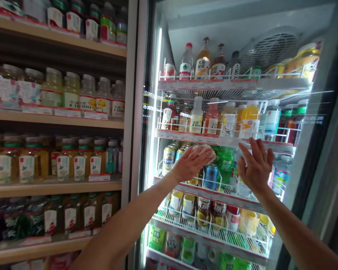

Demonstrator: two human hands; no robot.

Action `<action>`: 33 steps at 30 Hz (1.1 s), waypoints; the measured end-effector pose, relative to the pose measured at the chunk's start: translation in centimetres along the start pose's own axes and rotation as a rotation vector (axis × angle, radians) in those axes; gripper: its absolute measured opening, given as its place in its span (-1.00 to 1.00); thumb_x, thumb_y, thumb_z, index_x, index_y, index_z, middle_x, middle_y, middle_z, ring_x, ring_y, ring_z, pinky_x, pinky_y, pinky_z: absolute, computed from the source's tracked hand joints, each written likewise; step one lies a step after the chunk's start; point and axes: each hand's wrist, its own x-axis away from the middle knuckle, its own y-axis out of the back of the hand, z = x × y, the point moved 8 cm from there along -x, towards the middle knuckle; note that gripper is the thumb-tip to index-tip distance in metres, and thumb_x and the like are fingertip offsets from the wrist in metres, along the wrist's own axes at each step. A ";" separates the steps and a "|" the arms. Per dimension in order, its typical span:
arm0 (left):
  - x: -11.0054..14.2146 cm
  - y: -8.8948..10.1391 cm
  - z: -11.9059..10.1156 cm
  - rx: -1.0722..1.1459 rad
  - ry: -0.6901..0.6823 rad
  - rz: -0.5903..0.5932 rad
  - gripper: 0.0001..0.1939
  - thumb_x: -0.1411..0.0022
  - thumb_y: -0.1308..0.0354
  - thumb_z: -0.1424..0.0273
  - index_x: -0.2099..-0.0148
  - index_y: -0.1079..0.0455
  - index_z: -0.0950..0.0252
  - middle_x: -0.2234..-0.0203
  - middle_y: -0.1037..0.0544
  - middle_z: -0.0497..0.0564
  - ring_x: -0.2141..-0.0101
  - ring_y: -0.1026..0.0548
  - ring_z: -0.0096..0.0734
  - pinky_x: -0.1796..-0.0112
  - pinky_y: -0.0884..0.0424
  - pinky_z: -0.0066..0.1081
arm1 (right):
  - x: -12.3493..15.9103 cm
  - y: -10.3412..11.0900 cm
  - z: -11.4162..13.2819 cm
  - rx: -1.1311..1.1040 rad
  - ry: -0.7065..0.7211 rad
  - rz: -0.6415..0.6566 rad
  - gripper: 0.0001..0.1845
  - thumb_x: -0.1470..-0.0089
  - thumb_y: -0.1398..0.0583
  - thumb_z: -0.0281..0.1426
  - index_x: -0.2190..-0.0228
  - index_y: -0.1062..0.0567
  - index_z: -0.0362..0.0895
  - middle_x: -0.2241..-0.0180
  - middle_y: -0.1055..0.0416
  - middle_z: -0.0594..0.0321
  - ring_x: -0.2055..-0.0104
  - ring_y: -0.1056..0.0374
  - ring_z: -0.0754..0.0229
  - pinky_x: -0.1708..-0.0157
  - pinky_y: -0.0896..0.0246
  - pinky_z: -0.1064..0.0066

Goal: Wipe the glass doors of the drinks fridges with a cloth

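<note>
My left hand (192, 162) reaches up to the glass door (183, 22) of a lit drinks fridge. Under its fingers is a pale, crumpled cloth (211, 156), pressed flat toward the glass. To the right, my right hand (255, 165) is raised with fingers spread and nothing in it. It is at or just in front of the glass; whether it touches cannot be told. Behind the hands, through the glass, show a blue can (211, 176) and green bottles (225, 162) on a wire shelf. Faint reflections lie across the door.
Inside the fridge, bottles stand on the upper shelf (233, 84), with more bottles and cans below. At left, open wooden shelves (53, 187) carry rows of bottled drinks with price strips. A grey door frame (132, 112) stands between them.
</note>
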 end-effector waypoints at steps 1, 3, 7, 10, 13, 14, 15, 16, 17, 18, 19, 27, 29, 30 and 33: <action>0.0 0.3 1.0 -0.008 0.083 -0.020 -0.43 -0.26 0.14 0.46 -0.30 0.08 0.17 -0.26 -0.05 -0.08 -0.28 0.17 -0.29 -0.22 0.01 -0.16 | 0.0 0.0 0.0 0.000 -0.001 0.000 -0.42 -0.02 -0.13 -0.44 -0.11 -0.24 -0.02 -0.22 -0.09 0.13 -0.26 0.02 -0.01 -0.21 0.20 0.02; 0.6 1.1 4.3 -0.042 0.378 -0.097 -0.42 -0.26 0.16 0.48 -0.31 0.12 0.27 -0.26 -0.04 0.02 -0.28 0.18 -0.25 -0.21 -0.01 -0.10 | -0.1 0.0 0.0 0.002 -0.002 0.003 -0.44 -0.02 -0.13 -0.44 -0.10 -0.26 -0.04 -0.21 -0.10 0.11 -0.26 0.01 -0.01 -0.21 0.19 0.03; 1.0 1.1 2.8 -0.056 0.375 -0.120 -0.45 -0.26 0.11 0.44 -0.29 0.03 0.28 -0.26 -0.06 0.04 -0.28 0.18 -0.14 -0.19 -0.05 -0.07 | -0.1 0.0 0.0 0.008 -0.004 0.007 -0.47 -0.03 -0.12 -0.43 -0.08 -0.28 -0.06 -0.21 -0.11 0.10 -0.26 0.01 -0.01 -0.21 0.19 0.04; 1.3 0.1 -1.8 -0.011 0.029 -0.020 -0.48 -0.25 0.11 0.43 -0.26 -0.05 0.16 -0.25 -0.09 -0.10 -0.28 0.14 -0.22 -0.22 -0.02 -0.16 | 0.0 -0.1 -0.1 0.008 -0.003 0.012 -0.46 -0.03 -0.12 -0.43 -0.09 -0.27 -0.05 -0.21 -0.09 0.12 -0.26 0.02 -0.01 -0.22 0.22 0.03; 2.0 0.6 1.1 -0.032 0.253 -0.072 -0.47 -0.26 0.14 0.45 -0.28 -0.01 0.24 -0.24 -0.11 -0.03 -0.28 0.13 -0.24 -0.22 -0.03 -0.15 | 0.1 -0.1 -0.1 0.002 0.008 0.014 -0.45 -0.03 -0.12 -0.43 -0.10 -0.26 -0.05 -0.22 -0.09 0.12 -0.27 0.03 -0.01 -0.22 0.22 0.03; 2.4 1.1 2.8 -0.045 0.402 -0.120 -0.46 -0.26 0.15 0.47 -0.29 0.02 0.29 -0.25 -0.09 0.03 -0.28 0.14 -0.21 -0.21 -0.04 -0.11 | 0.1 -0.1 -0.1 -0.001 0.010 0.012 -0.44 -0.02 -0.12 -0.44 -0.10 -0.26 -0.06 -0.22 -0.08 0.11 -0.27 0.03 -0.02 -0.22 0.22 0.03; 2.8 1.3 4.0 -0.049 0.516 -0.156 -0.45 -0.26 0.15 0.47 -0.29 0.04 0.33 -0.25 -0.06 0.09 -0.28 0.16 -0.18 -0.20 -0.04 -0.08 | 0.2 -0.1 -0.1 -0.003 0.011 0.010 -0.44 -0.02 -0.11 -0.44 -0.10 -0.26 -0.06 -0.22 -0.08 0.11 -0.27 0.03 -0.02 -0.22 0.22 0.02; 3.0 1.3 4.4 -0.041 0.566 -0.167 -0.44 -0.26 0.15 0.48 -0.30 0.05 0.35 -0.26 -0.04 0.12 -0.28 0.17 -0.16 -0.20 -0.04 -0.06 | 0.2 -0.1 -0.1 -0.002 0.009 0.010 -0.44 -0.02 -0.11 -0.44 -0.10 -0.26 -0.06 -0.22 -0.08 0.11 -0.27 0.04 -0.02 -0.22 0.22 0.02; 2.8 1.1 3.7 -0.025 0.539 -0.151 -0.44 -0.26 0.13 0.48 -0.29 0.05 0.34 -0.26 -0.04 0.11 -0.28 0.19 -0.14 -0.20 -0.03 -0.06 | 0.1 -0.2 -0.1 0.000 0.007 0.013 -0.44 -0.02 -0.11 -0.44 -0.10 -0.26 -0.06 -0.22 -0.08 0.11 -0.27 0.04 -0.02 -0.22 0.22 0.02; 2.4 0.7 2.2 -0.004 0.439 -0.108 -0.44 -0.25 0.12 0.47 -0.29 0.03 0.30 -0.26 -0.04 0.07 -0.28 0.19 -0.15 -0.20 -0.01 -0.06 | 0.1 -0.2 -0.1 0.003 0.005 0.015 -0.44 -0.02 -0.11 -0.44 -0.10 -0.27 -0.06 -0.22 -0.08 0.11 -0.27 0.04 -0.02 -0.22 0.22 0.02; 2.1 0.1 0.1 0.019 0.289 -0.050 -0.45 -0.25 0.11 0.45 -0.29 0.02 0.24 -0.26 -0.04 0.02 -0.28 0.19 -0.17 -0.21 0.01 -0.08 | 0.1 -0.2 -0.2 0.005 0.002 0.017 -0.45 -0.02 -0.11 -0.43 -0.10 -0.27 -0.05 -0.22 -0.08 0.11 -0.27 0.03 -0.02 -0.22 0.22 0.02; 4.9 1.5 2.7 -0.017 0.451 -0.155 -0.44 -0.26 0.12 0.49 -0.29 0.05 0.26 -0.25 -0.07 0.06 -0.28 0.19 -0.23 -0.21 0.01 -0.09 | 0.1 -0.1 -0.2 -0.019 -0.008 0.028 -0.43 -0.02 -0.11 -0.44 -0.11 -0.24 -0.01 -0.22 -0.09 0.13 -0.27 0.04 -0.01 -0.20 0.19 0.00; 5.5 1.6 3.0 -0.002 0.506 -0.187 -0.44 -0.24 0.09 0.49 -0.29 0.02 0.30 -0.25 -0.06 0.10 -0.28 0.18 -0.17 -0.20 0.00 -0.06 | 0.2 -0.1 -0.3 -0.017 -0.018 0.033 -0.42 -0.02 -0.11 -0.45 -0.11 -0.23 0.01 -0.22 -0.08 0.15 -0.27 0.05 0.01 -0.21 0.20 0.01; 5.4 1.3 1.9 0.018 0.429 -0.156 -0.44 -0.23 0.07 0.49 -0.28 -0.01 0.28 -0.25 -0.07 0.07 -0.28 0.17 -0.17 -0.21 0.02 -0.06 | 0.2 -0.1 -0.3 -0.014 -0.022 0.038 -0.42 -0.02 -0.11 -0.45 -0.11 -0.23 0.01 -0.22 -0.07 0.15 -0.27 0.05 0.01 -0.21 0.21 0.01; 5.6 0.1 -2.2 0.055 0.105 -0.022 -0.45 -0.21 0.02 0.45 -0.25 -0.07 0.18 -0.25 -0.07 -0.05 -0.28 0.14 -0.22 -0.23 0.08 -0.12 | 0.2 -0.2 -0.3 0.002 -0.026 0.045 -0.44 -0.03 -0.11 -0.43 -0.10 -0.25 0.01 -0.22 -0.08 0.15 -0.27 0.05 0.01 -0.22 0.21 0.04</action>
